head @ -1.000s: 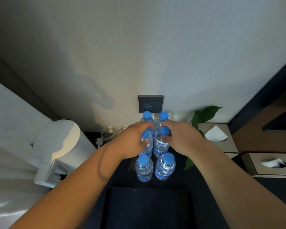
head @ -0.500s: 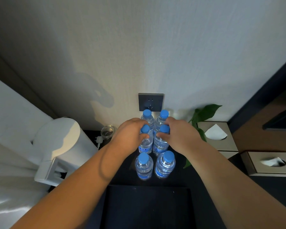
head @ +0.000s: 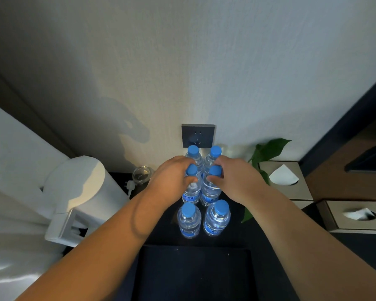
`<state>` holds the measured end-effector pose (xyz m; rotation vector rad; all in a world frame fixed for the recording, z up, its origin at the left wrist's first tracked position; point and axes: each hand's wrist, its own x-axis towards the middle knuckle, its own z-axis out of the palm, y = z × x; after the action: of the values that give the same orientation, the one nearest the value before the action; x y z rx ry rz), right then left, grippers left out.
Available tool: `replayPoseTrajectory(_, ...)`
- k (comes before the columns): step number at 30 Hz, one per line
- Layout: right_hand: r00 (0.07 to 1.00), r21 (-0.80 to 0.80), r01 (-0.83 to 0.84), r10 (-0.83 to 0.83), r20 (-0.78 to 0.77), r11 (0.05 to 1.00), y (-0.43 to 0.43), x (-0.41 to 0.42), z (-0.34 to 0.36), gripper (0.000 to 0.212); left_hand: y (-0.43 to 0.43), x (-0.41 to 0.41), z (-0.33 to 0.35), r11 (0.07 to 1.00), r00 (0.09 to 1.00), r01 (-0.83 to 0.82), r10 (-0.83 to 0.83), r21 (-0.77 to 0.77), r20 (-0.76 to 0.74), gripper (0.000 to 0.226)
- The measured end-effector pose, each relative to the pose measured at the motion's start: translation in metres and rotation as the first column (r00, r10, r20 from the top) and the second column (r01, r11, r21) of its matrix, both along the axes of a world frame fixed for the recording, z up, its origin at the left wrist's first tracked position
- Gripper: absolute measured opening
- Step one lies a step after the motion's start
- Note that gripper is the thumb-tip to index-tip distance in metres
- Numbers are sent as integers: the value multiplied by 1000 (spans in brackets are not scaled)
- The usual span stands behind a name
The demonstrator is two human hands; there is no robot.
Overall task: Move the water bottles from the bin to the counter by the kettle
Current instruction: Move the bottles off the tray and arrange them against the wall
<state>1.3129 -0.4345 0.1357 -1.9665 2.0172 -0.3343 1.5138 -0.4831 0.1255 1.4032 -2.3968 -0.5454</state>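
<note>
Several clear water bottles with blue caps stand in two columns on the dark counter (head: 161, 227), right of the white kettle (head: 78, 192). My left hand (head: 172, 179) grips the neck of the middle left bottle (head: 191, 192). My right hand (head: 237, 181) grips the neck of the middle right bottle (head: 211, 192). Two bottles stand behind them by the wall: the back left bottle (head: 193, 154) and the back right bottle (head: 213, 155). The front left bottle (head: 189, 220) and the front right bottle (head: 217, 218) stand free. A dark bin (head: 193, 272) lies below, its inside too dark to read.
A wall socket (head: 198, 135) is right behind the bottles. A small glass jar (head: 141, 174) and a white plug sit between kettle and bottles. A green plant (head: 267, 153) and two tissue boxes (head: 284, 179) (head: 356, 216) stand to the right.
Both hands slid a little toward me along the middle bottles, so the two blue caps now show above my fingers. The bottles stayed in place.
</note>
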Motion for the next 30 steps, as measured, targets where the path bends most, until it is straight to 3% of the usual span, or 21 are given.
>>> replayPoseTrajectory(4, 1000, -16, 3, -3, -31, 1000, 0, 2, -1, 45, 0, 0, -1, 1000, 1000, -7, 7, 12, -3, 35)
replayPoseTrajectory(10, 999, 29, -28, 27, 30, 999, -1, -1, 2, 30, -3, 3, -1, 998, 999, -25, 27, 51, -30, 31)
replayPoseTrajectory(19, 999, -21, -18, 19, 37, 1000, 1, 0, -2, 41, 1, 4, -12, 997, 991, -65, 70, 39, -118, 26)
replayPoseTrajectory(30, 998, -30, -13, 14, 55, 999, 0, -2, -7, 40, -1, 6, -17, 998, 991, -55, 59, 31, -120, 28)
